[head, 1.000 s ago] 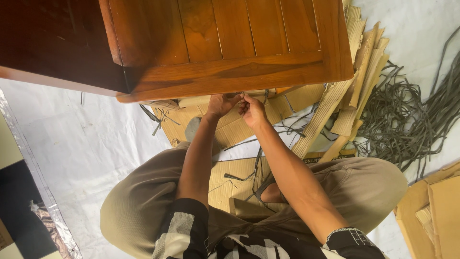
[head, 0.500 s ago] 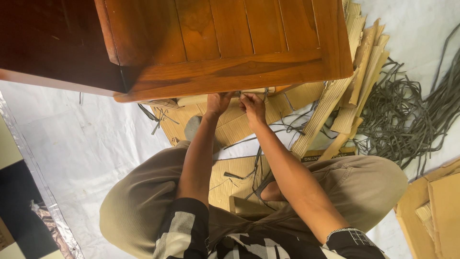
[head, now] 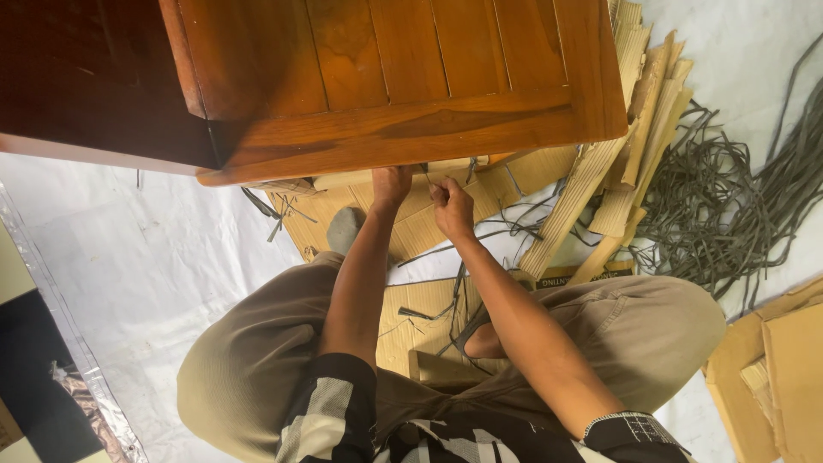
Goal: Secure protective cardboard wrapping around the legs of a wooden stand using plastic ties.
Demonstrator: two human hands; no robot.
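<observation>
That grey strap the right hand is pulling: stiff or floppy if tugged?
Likely floppy: the grey strap is thin, and the strap pile lies in loose curls. Probably light and snag-prone, tangling among the cardboard strips.

Khaki trousers (head: 257, 343), loose and creased, with a stitched pocket seam on the leg toward 4 o'clock. Short-sleeved shirt (head: 334, 420) in black with pale grey and white blocks, a check-like pattern. Sleeve hem toward 5 o'clock edged by a thin white dotted band (head: 630, 418). Bare forearms, left hand (head: 392, 183) and right hand (head: 452, 206) without gloves, rings or watch. Grey sock (head: 345, 230) near 12 o'clock of the knees.
</observation>
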